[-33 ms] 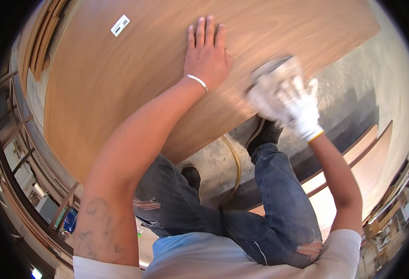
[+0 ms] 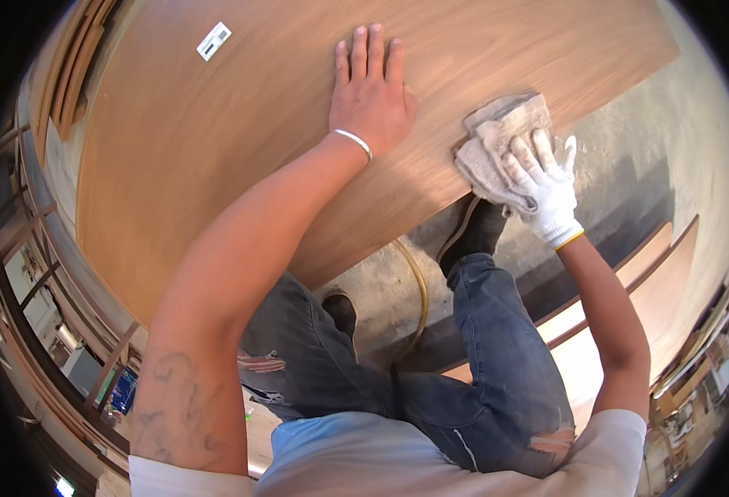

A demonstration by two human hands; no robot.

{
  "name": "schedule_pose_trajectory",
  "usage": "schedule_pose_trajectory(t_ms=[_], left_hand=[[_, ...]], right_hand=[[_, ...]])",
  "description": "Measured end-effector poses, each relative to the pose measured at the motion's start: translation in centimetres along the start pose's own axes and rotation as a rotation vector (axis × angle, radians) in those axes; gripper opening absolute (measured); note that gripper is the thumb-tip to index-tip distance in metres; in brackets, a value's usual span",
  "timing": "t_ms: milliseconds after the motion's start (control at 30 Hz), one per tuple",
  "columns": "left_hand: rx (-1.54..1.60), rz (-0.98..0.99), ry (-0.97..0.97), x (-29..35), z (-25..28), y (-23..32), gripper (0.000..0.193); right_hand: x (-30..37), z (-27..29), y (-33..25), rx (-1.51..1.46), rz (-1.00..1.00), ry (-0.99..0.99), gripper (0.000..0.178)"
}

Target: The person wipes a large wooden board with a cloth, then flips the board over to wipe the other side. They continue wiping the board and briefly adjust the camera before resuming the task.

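Across the upper half lies a large brown wood panel (image 2: 215, 166) with visible grain. My bare left hand (image 2: 370, 103) rests flat on it, fingers stretched forward and slightly apart, with a pale bracelet at the wrist. At the panel's right near edge, my right hand (image 2: 544, 182) wears a white knitted glove with a yellow cuff edge. It holds a folded, greyish-beige cloth (image 2: 501, 137) down against the surface, fingers spread over it and thumb sticking out. Part of the cloth hangs past the panel's edge.
A small white label (image 2: 214, 41) sits on the panel at upper left. Below it, a yellowish hose (image 2: 421, 290) runs over the concrete floor beside my shoes. More boards (image 2: 662, 282) lie at right, wood strips (image 2: 74, 74) at far left, near a metal frame (image 2: 29, 207).
My right hand and the cloth have shifted a little to the right along the panel's edge; both were blurred before and are sharper now. My left hand is practically in the same place.
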State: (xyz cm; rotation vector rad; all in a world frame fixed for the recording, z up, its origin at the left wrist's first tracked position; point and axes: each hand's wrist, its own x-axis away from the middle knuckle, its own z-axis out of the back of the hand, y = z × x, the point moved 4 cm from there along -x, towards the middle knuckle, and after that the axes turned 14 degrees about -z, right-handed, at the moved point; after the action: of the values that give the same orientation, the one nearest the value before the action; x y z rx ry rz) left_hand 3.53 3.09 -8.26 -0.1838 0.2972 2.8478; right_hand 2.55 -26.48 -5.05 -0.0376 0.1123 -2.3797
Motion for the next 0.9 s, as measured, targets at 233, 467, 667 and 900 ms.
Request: schedule_pose_trajectory(t_ms=[233,467,667,900], left_hand=[[-0.026,0.009,0.006,-0.2,0.0,0.1,0.067],[-0.005,-0.001,0.04,0.9,0.4,-0.8,0.067],[-0.042,0.011,-0.01,0.7,0.3,-0.1,0.066],[0.013,0.015,0.031,0.0,0.5,-0.1,0.064]], right_hand=[[1.8,-3.6,-17.0,-0.377,0.391,-0.155,0.049],[0.8,-3.3,-7.8,-0.144,0.244,-0.334,0.047],[1.1,-1.2,2.8,0.263,-0.153,-0.083,0.055],[0.4,-3.4,-18.2,-0.392,0.477,-0.036,0.047]])
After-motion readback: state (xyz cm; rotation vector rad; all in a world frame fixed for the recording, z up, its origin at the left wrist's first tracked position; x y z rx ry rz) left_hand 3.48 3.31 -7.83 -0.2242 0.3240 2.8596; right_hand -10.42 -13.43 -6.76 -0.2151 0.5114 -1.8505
